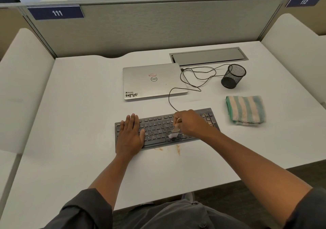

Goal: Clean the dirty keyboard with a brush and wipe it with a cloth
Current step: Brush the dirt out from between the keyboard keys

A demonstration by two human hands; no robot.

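Observation:
A dark grey keyboard (158, 125) lies on the white desk, with brown crumbs on its right-hand keys. My left hand (130, 133) rests flat on the keyboard's left part, fingers straight. My right hand (189, 122) grips a small brush (174, 131) by its pale handle; the light bristles touch the lower middle keys. Brown crumbs (177, 149) lie on the desk just in front of the keyboard. A folded cloth (246, 109) with green and cream stripes sits to the right of the keyboard, untouched.
A shut silver laptop (153, 82) lies behind the keyboard. A black cable (192, 80) loops from the keyboard toward a grey cable hatch (208, 56). A black mesh pen cup (232, 76) stands at the back right. Partition walls (151, 27) enclose the desk (79, 114).

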